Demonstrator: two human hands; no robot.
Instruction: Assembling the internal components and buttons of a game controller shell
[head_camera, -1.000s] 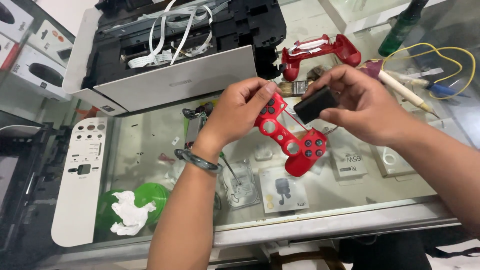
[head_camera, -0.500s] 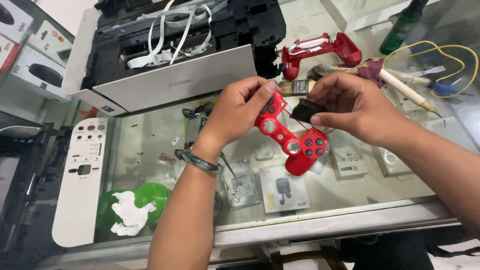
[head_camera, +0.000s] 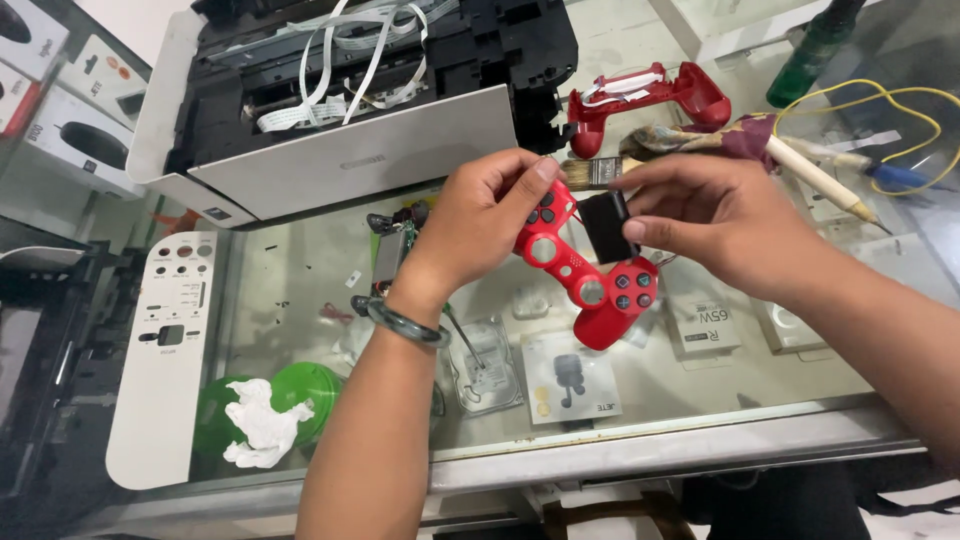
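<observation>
We count two hands: the left hand (head_camera: 490, 215) and the right hand (head_camera: 715, 225). Two red controller shells show, one (head_camera: 585, 275) at centre, the other (head_camera: 645, 95) at one o'clock. One opened printer (head_camera: 340, 100) sits at eleven o'clock, one white panel (head_camera: 165, 350) at eight, one green lid (head_camera: 305, 385) at seven, one brush (head_camera: 600, 172) and one green bottle (head_camera: 815, 50) at two.
</observation>
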